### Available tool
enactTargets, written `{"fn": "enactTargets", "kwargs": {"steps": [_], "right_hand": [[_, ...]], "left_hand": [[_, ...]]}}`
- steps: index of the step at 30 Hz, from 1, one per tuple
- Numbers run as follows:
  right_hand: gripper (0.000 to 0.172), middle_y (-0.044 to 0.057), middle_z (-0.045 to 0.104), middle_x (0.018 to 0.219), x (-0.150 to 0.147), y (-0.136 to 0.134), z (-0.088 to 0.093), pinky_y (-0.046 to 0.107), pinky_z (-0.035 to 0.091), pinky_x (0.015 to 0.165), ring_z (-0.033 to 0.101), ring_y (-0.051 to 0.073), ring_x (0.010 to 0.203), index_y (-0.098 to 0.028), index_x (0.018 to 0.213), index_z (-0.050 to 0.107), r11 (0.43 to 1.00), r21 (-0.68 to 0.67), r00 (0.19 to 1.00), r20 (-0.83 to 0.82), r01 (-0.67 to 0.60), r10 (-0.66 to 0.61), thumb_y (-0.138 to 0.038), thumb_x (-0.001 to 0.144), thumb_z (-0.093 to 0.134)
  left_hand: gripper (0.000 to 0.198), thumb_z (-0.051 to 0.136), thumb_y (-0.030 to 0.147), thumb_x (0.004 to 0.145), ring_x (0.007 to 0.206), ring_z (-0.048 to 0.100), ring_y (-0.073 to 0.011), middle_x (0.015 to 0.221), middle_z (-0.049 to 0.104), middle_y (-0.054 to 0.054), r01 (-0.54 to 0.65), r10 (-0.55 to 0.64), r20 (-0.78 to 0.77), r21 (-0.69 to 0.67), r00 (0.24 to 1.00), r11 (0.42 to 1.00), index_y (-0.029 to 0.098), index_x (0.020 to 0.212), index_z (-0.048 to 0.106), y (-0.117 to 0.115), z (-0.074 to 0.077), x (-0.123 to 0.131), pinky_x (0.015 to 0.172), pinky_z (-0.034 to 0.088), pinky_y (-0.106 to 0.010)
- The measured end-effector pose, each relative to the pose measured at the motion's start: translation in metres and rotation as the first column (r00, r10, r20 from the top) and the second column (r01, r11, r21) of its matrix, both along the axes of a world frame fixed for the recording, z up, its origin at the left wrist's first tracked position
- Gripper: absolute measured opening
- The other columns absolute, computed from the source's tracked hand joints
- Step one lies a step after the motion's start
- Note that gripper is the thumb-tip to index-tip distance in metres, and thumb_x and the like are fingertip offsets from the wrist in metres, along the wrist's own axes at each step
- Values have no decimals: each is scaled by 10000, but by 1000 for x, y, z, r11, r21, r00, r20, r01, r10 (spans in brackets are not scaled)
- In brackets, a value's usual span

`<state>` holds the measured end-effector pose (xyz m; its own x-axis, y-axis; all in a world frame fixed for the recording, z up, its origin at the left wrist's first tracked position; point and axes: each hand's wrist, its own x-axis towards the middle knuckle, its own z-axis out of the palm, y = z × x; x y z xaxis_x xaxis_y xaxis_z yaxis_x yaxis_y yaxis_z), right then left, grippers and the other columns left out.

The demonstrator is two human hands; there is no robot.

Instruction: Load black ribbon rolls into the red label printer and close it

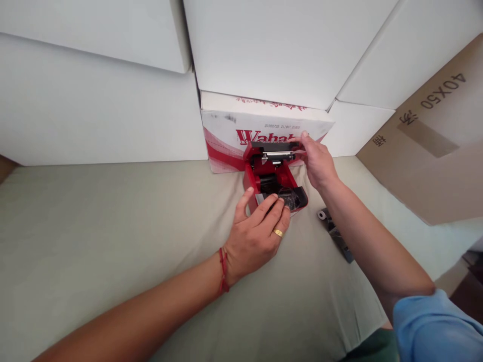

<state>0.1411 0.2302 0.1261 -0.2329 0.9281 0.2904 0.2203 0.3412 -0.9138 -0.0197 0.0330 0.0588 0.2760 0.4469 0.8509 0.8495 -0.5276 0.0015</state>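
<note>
A small red-and-black label printer (pixel 289 176) sits on the green cloth with its lid (pixel 269 147) raised, showing a black roller inside. My left hand (pixel 260 234) grips its front, thumb against the left side and fingers over the front edge. Dark shiny film (pixel 290 200) lies under and beside those fingertips. At the lid's right side, my right hand (pixel 317 160) is closed on the lid's edge, holding it up. Right of the printer lies a dark ribbon roll with a white core (pixel 337 235), partly hidden by my right forearm.
Directly behind the printer stands a white-and-red printed carton (pixel 226 131). Large white boxes (pixel 105 110) are stacked along the back. A brown cardboard box (pixel 426 171) leans at the right. Green cloth (pixel 113 226) covers the surface.
</note>
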Motion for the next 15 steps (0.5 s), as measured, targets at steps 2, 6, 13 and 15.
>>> {"fn": "enactTargets", "kwargs": {"steps": [2, 6, 13, 15], "right_hand": [[743, 93, 863, 1190, 3, -4, 3, 476, 618, 1158, 795, 291, 1195, -239, 1036, 857, 1000, 19, 999, 31, -11, 11, -931, 986, 591], [795, 87, 882, 1185, 12, -16, 13, 442, 630, 1141, 816, 288, 1220, -239, 1059, 885, 995, 92, 988, 150, -45, 31, -906, 1077, 453], [713, 86, 917, 1249, 35, -61, 9, 491, 574, 1263, 822, 297, 1320, -277, 1040, 939, 976, 154, 945, 312, -154, 100, -816, 1132, 483], [628, 82, 902, 1329, 43, -75, -3, 531, 528, 1316, 803, 293, 1384, -292, 1124, 936, 957, 206, 916, 384, -204, 113, -714, 1179, 474]], "left_hand": [[280, 686, 71, 1013, 1278, 834, -267, 1260, 908, -110, 2, -2, 5, -10, 1000, 1000, 157, 1259, 787, 0, -1, 0, 1464, 330, -633], [291, 704, 72, 1007, 1275, 835, -272, 1272, 906, -110, 3, -3, -6, -16, 1000, 1000, 156, 1275, 782, 0, -1, -1, 1465, 334, -645], [271, 728, 74, 995, 1194, 857, -259, 1223, 917, -92, 0, 0, 16, 13, 1000, 1000, 187, 1237, 771, 1, -4, -3, 1417, 402, -633], [271, 727, 62, 989, 1181, 859, -252, 1212, 920, -92, 1, -1, 22, 11, 1000, 1000, 177, 1232, 762, 1, -4, -2, 1428, 379, -605]]}}
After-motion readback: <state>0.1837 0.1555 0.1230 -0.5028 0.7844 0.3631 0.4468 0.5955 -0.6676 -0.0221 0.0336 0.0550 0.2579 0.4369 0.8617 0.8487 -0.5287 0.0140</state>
